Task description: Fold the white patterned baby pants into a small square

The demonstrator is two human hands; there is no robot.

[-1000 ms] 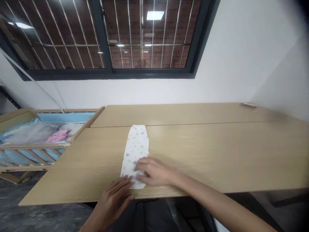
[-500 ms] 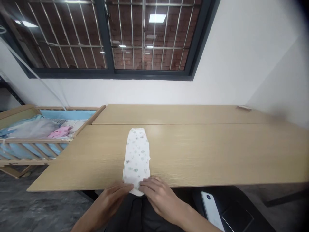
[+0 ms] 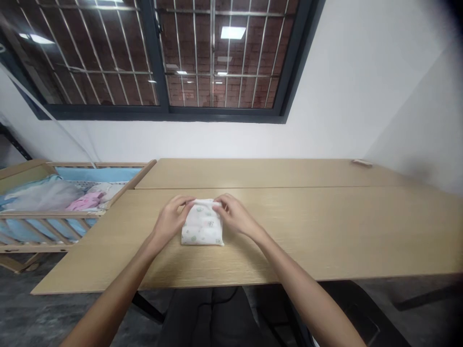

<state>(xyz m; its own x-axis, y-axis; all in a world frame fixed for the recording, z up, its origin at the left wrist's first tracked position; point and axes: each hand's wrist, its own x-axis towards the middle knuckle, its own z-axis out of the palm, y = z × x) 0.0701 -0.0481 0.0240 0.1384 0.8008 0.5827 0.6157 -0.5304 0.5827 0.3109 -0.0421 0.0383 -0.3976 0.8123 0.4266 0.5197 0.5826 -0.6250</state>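
A white cloth [image 3: 202,226] with small green and grey prints lies folded into a short, squarish shape on the wooden table [image 3: 307,231]. My left hand [image 3: 172,217] pinches its far left corner between thumb and fingers. At the far right corner, my right hand [image 3: 233,212] grips the cloth in the same way. The near edge of the cloth is a straight fold lying flat on the tabletop.
To the left stands a wooden crib [image 3: 83,215] with blue lining and pink and white fabrics. A small flat object [image 3: 362,163] lies at the table's back right. Behind is a barred window [image 3: 220,113]. A black seat [image 3: 356,303] is below right.
Both hands have moved forward from the table's front edge. The cloth's near end is folded over onto its far end, making it about half as long. The view has shifted slightly.
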